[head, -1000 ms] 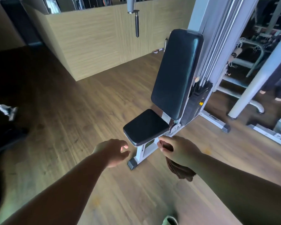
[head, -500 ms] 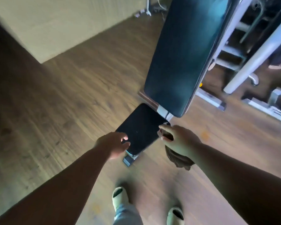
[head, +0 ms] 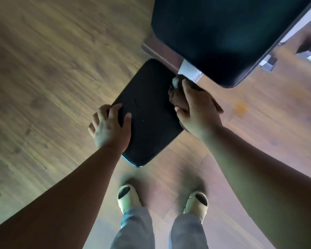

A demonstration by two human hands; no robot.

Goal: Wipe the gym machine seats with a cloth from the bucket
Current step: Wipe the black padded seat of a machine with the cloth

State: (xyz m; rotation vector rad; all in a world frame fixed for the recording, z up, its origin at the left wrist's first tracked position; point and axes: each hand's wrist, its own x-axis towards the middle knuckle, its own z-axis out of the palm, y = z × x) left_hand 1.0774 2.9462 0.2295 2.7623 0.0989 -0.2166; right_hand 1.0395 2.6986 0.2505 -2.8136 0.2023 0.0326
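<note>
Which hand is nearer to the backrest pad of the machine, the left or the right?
Right. The right hand, gripping the brown cloth, is just below the backrest pad; the left hand holds the seat's far-left edge.

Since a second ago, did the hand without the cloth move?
Yes. The left hand went forward onto the seat pad; before, it hung in the air short of the pad's front edge, and now its grip curls over the pad's left edge.
</note>
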